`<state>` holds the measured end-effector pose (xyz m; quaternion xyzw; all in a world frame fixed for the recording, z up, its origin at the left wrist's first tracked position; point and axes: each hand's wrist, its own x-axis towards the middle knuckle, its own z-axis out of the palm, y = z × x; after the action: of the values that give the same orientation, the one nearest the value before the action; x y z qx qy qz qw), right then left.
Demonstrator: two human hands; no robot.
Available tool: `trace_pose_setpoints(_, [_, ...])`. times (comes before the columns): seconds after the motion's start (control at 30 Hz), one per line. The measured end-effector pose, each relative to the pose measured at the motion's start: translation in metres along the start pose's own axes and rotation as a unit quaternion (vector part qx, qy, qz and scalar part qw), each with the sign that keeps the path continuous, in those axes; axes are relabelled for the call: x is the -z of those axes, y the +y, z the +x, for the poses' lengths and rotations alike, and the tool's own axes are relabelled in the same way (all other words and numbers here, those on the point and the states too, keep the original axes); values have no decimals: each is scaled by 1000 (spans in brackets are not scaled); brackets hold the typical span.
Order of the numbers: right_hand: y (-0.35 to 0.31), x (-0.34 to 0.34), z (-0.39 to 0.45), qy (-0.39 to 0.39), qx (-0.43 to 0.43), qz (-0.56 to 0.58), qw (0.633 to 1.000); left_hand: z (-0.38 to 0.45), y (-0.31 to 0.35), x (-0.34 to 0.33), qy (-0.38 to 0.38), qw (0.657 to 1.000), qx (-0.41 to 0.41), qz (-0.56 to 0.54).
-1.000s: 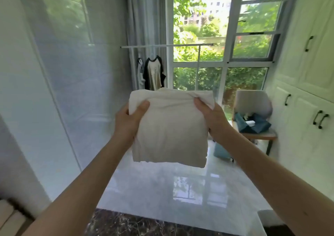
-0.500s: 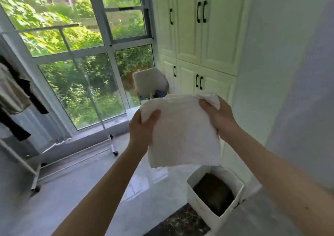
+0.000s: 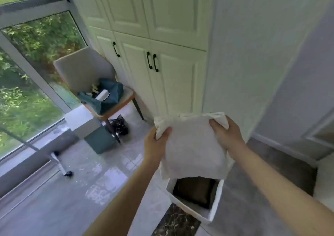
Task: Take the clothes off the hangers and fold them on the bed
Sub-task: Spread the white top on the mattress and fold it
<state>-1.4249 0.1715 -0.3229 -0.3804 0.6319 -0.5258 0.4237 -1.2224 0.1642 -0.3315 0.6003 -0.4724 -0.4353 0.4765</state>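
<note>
White cabinet doors [image 3: 173, 83] behind; folded white garment [image 3: 193, 147] pinched at top corners by left hand [image 3: 155, 145] and right hand [image 3: 226, 136]; best lowered level into white bin [image 3: 215, 210], corners released together.

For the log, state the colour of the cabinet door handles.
Black handles on cream cabinet doors; head view.

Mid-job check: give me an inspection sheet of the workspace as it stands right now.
Surface: glossy tiled floor; no bed in view.
Job's things: folded white cloth held in the air above an open white bin with something dark inside.
Clutter: chair carrying a teal bag; dark item under it.
Grips: left hand and right hand each pinch a top corner of the cloth.
Cables: nothing seen.
Surroundings: white cabinets, window.
</note>
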Motion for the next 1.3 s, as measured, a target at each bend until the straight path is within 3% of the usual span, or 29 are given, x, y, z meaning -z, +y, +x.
trace_pose_setpoints(0.27, [80,-31,71,127,-50,-7,991,131,-80,-40,-144,988,14,54])
trace_pose_setpoints(0.57, [219,-43,105,213,-139,-37,966,180,-209,-94,-255,960,92,73])
trace_pose_setpoints(1.07, [514,-62,125,190,-238,-62,950,180,-501,-139,-248,939,201,126])
trace_pose_setpoints(1.3, [632,-63,147,196,-299,-40,933,187,-601,-172,-248,929,232,146])
